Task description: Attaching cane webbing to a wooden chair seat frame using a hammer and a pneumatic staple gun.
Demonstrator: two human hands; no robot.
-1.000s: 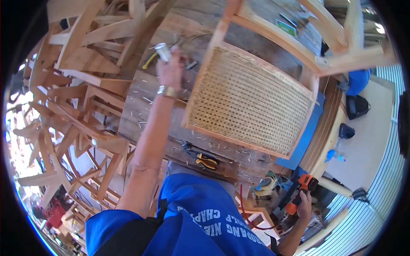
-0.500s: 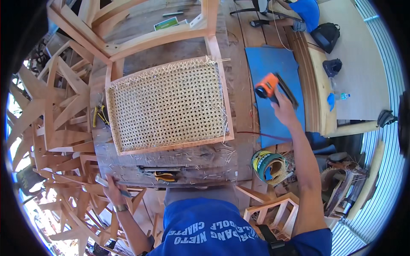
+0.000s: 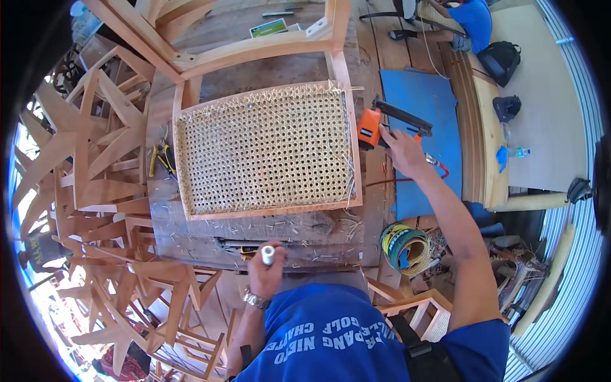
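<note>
Ahead of the left hand (image 3: 264,274) and to the left of the right hand (image 3: 407,153), a woven cane panel (image 3: 267,149) lies over the tabletop (image 3: 331,251), set within a wooden chair frame (image 3: 254,57). The right hand is gripping an orange nail gun (image 3: 369,129), just beside the right edge of the panel; I cannot tell whether this tool touches the frame. The left hand is closed around a pale cylindrical tool (image 3: 268,255), which is apart from the panel.

To the left of both hands, many wooden frames (image 3: 86,137) stand crowded beside the tabletop. Beyond the left hand, toward the left, 1 pair of yellow-handled pliers (image 3: 167,158) lies close to the chair frame. Farther than both hands there is a green box (image 3: 268,28). Beyond the right hand extends a blue mat (image 3: 417,92), and a red hose (image 3: 443,169) shows beside the wrist. Well beyond, near a black backpack (image 3: 499,62), is a person in a blue shirt (image 3: 474,25).

The left hand partly hides another yellow-handled tool (image 3: 247,254). What it grips is seen almost from the end, so its kind is unclear. The upper edge cuts off the chair frame.

Nearer than the right hand, a green bucket (image 3: 389,242) contains a tan roll (image 3: 419,249) and something blue (image 3: 403,258).
</note>
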